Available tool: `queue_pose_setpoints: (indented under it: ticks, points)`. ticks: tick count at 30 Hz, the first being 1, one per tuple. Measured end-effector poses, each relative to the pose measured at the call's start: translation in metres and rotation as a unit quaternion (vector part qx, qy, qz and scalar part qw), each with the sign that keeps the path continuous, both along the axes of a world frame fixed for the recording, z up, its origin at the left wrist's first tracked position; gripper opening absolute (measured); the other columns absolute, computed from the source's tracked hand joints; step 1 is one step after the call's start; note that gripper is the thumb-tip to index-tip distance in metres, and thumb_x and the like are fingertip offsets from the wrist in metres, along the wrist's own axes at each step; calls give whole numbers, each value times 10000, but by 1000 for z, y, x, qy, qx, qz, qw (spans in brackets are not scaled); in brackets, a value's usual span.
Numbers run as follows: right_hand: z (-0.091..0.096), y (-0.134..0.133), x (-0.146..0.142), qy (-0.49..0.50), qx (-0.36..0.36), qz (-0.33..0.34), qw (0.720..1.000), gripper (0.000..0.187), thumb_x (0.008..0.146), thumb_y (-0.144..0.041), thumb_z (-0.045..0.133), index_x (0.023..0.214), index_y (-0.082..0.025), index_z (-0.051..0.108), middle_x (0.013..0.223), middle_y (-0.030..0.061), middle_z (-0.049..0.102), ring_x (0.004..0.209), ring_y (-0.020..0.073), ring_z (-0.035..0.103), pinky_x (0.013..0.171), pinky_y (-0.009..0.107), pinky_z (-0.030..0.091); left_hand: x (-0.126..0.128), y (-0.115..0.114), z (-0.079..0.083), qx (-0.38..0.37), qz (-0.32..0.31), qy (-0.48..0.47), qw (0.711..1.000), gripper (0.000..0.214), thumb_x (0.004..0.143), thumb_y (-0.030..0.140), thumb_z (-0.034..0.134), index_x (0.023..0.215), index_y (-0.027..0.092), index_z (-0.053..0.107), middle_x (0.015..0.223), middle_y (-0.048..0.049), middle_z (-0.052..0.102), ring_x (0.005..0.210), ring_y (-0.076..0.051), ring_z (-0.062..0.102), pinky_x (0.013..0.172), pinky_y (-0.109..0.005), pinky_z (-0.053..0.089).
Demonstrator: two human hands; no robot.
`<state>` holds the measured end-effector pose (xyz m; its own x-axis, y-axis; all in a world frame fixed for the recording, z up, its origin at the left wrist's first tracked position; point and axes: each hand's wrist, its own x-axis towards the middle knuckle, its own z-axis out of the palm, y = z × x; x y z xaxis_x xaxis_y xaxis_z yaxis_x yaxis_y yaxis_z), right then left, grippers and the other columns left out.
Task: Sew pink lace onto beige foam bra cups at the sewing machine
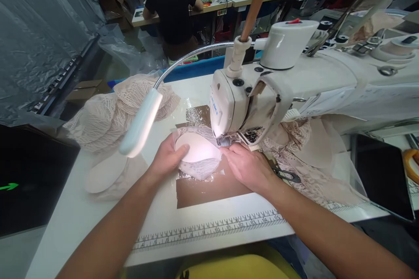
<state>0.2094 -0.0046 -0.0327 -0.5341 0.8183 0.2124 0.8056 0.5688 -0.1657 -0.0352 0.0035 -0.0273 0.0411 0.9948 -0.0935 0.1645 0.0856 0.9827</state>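
A pale lace bra cup (198,148) lies under the head of the white sewing machine (229,100), brightly lit. My left hand (170,154) grips its left edge, thumb on top of the smooth pad and fingers beneath. At the cup's right end, close to the needle area, my right hand (245,163) pinches the edge with its fingers together. The needle itself is hard to make out. Brown tape (209,194) covers the table under the cup. Right of my right hand lies a pair of dark thread snips (288,176).
Piled lace pieces (114,104) lie on the left, with another padded cup (106,174) in front. More lace (307,152) is heaped at right beside a dark tablet (381,174). A lamp (140,124) overhangs the table. A printed ruler (209,229) runs along the front edge. A person (172,8) sits beyond.
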Motion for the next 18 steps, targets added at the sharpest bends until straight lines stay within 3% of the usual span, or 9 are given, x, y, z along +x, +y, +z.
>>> queue_pose_setpoints:
  ticks: [18]
  points:
    - [4, 0, 1, -10, -46, 46, 998, 392, 880, -109, 395, 1184, -182, 633, 870, 50, 626, 734, 156, 499, 616, 275, 336, 0, -2, 6, 28, 2, 35, 999, 364, 807, 314, 637, 1134, 163, 588, 1094, -73, 640, 1021, -226, 582, 897, -298, 437]
